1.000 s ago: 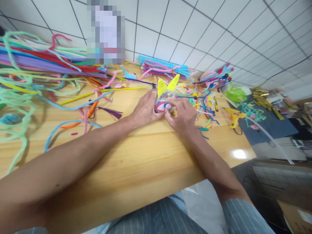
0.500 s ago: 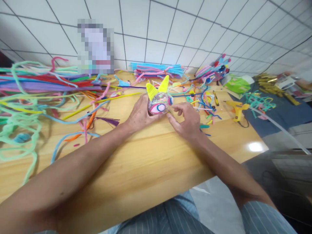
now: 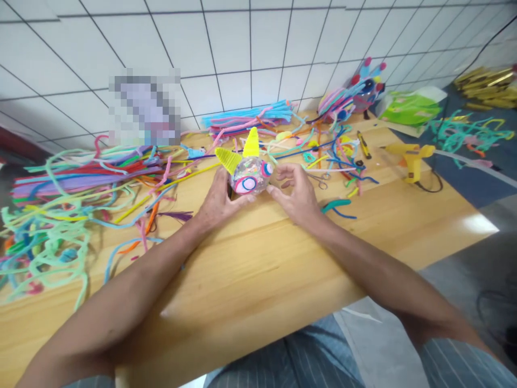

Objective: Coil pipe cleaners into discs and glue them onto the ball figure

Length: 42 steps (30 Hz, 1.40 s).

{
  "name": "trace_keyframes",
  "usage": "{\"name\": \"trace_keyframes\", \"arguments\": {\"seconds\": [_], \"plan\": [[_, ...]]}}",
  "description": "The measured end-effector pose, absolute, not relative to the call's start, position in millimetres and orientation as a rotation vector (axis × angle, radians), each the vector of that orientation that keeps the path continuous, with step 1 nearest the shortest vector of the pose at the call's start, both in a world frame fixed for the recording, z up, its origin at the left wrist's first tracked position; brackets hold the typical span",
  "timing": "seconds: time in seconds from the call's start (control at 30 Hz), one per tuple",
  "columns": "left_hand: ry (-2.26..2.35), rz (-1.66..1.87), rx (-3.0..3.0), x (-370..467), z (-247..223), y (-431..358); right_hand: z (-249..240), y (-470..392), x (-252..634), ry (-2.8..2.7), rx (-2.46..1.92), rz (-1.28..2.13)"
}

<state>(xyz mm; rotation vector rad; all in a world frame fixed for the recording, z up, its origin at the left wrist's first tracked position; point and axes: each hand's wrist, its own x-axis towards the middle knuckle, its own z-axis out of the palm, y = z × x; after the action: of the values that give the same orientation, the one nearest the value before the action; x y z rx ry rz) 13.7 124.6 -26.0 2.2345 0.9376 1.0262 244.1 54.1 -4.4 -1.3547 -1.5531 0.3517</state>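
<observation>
A clear round craft figure [image 3: 258, 186] with two upright yellow pipe-cleaner ears [image 3: 251, 143] and pink-and-blue disc eyes [image 3: 247, 185] is held just over the wooden table. My left hand [image 3: 220, 203] wraps its left side, thumb along the bottom front. On the other side is my right hand [image 3: 297, 196], fingers curved and apart, with the thumb tip close to the figure's lower edge. Whether that thumb touches it I cannot tell. Scissors [image 3: 322, 180] lie just beyond my right hand.
Heaps of pipe cleaners [image 3: 52, 253] cover the table's left. More bundles [image 3: 250, 116] lie along the tiled wall. To the right are a yellow glue gun [image 3: 412, 160], a yellow cutter knife [image 3: 364, 145], teal pipe-cleaner pieces [image 3: 337, 205] and a green packet [image 3: 410, 108].
The camera view has shifted. The figure has turned slightly, so both eyes show more. My right hand's thumb has come nearer to its lower edge, while my left hand keeps hold.
</observation>
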Motion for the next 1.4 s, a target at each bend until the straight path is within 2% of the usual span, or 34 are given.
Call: {"name": "trace_keyframes", "arguments": {"seconds": [0.3, 0.77, 1.4], "plan": [[0.913, 1.078, 2.123, 21.7, -13.8, 118.2, -11.3, 57.5, 235.1, -1.548, -1.358, 0.444], [0.853, 1.038, 2.098, 17.5, -11.5, 118.0, -1.1, 39.8, 229.4, -1.837, -1.154, 0.096], [0.799, 1.08, 2.049, 16.1, -15.0, 118.0, -4.7, 36.3, 224.3, -1.897, -1.037, 0.043]]}}
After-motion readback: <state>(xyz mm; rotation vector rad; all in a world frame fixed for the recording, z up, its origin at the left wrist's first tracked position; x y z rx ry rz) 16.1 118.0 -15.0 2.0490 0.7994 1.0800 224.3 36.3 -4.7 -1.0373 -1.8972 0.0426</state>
